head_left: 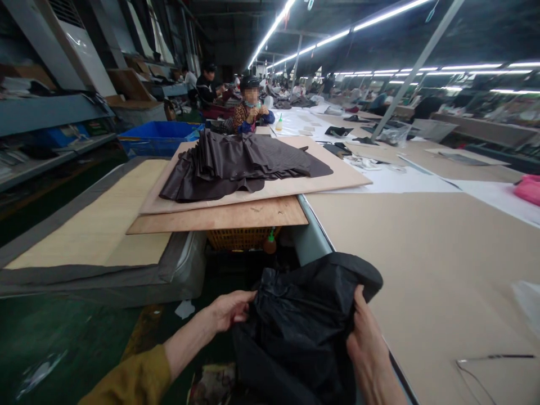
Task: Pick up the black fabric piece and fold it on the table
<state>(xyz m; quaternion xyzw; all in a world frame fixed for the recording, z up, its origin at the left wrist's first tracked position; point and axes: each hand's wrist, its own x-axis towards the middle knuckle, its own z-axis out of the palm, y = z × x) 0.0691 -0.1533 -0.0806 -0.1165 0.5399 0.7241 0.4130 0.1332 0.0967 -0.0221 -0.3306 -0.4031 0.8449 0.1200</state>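
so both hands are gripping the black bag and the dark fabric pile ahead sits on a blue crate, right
Not quite. The head view shows the left hand and right hand gripping the black bag, but the fabric pile lies on stacked wooden boards. The blue crate stands behind them.

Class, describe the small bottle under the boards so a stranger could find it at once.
Find the dark fabric pile on stacked plywood boards. Beneath their front edge, beside a yellow woven basket, hangs or stands a small brown bottle, alone in having a green cap.
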